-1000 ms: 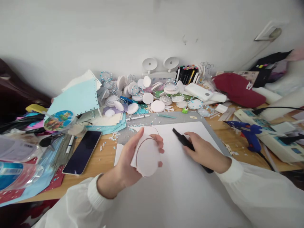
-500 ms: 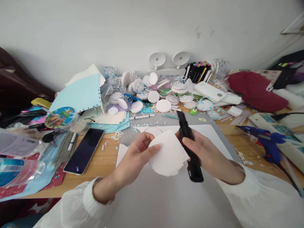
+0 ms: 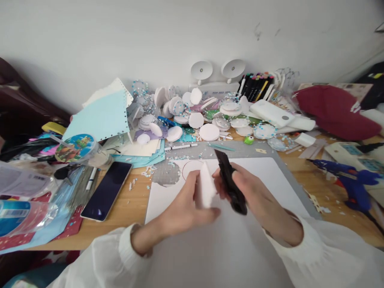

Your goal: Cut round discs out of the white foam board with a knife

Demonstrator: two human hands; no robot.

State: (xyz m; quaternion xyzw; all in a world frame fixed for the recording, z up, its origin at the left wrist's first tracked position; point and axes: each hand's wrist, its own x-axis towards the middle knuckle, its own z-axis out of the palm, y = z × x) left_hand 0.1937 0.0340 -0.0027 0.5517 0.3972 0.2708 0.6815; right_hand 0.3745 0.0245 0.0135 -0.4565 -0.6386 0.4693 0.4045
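Note:
My left hand [image 3: 186,206] grips a roughly cut white foam-board disc [image 3: 206,186], turned nearly edge-on, with fingers behind it and the thumb held toward the front. In my right hand [image 3: 249,184] is a black utility knife [image 3: 229,180], its blade end pointing up and away to the left. The knife is just right of the disc; I cannot tell whether they touch. Under both hands lies a large white board [image 3: 261,172] with a round notch cut from its far left edge. A drawn circle [image 3: 183,170] shows on it, partly hidden by the disc.
Several white discs [image 3: 209,132] are piled along the wall beneath a double lamp [image 3: 201,70]. A phone [image 3: 106,191] lies left; a blue glue gun [image 3: 348,176] and a maroon cap [image 3: 330,112] are right. Foam crumbs dot the grey mat [image 3: 192,154].
The disc has turned from facing me to nearly edge-on. My left thumb has come off its face, and the knife has shifted slightly left. The view has moved a little.

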